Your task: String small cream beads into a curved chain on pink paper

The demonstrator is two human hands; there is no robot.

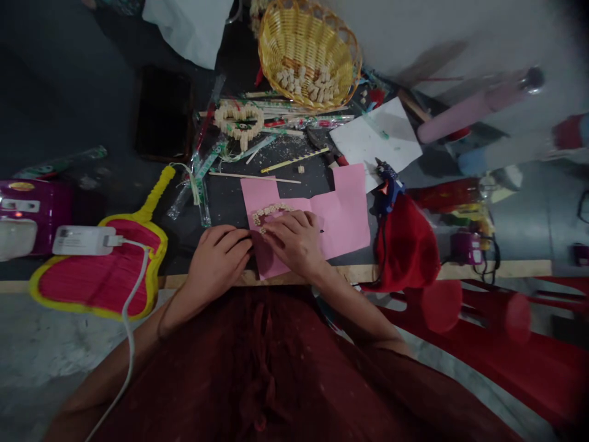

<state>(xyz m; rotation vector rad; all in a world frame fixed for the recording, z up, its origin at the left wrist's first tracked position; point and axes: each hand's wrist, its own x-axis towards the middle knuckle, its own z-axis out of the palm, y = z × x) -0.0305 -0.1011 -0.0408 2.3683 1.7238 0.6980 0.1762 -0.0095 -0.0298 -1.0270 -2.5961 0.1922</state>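
Note:
Pink paper point(347, 215) with a notched top edge lies at the front of the table. On its left half rests a curved band of small beige pieces point(271, 210), partly covered by my right hand point(297, 240). The fingers of that hand are bent and closed at the band's lower right side. My left hand point(221, 255) rests palm down at the table edge beside the paper's left side, its fingers loosely apart and holding nothing visible. Above the paper lie a thin stick point(255, 177) and a yellow patterned strip point(294, 160).
A wicker basket point(271, 43) holds beige pieces. Near it lie a beige stick-built ring point(239, 123) and pliers point(340, 160). At right are a blue glue gun point(391, 190) and red cloth point(407, 245). A pink-yellow paddle shape point(69, 276), phone point(164, 113) and purple power box point(41, 215) lie left.

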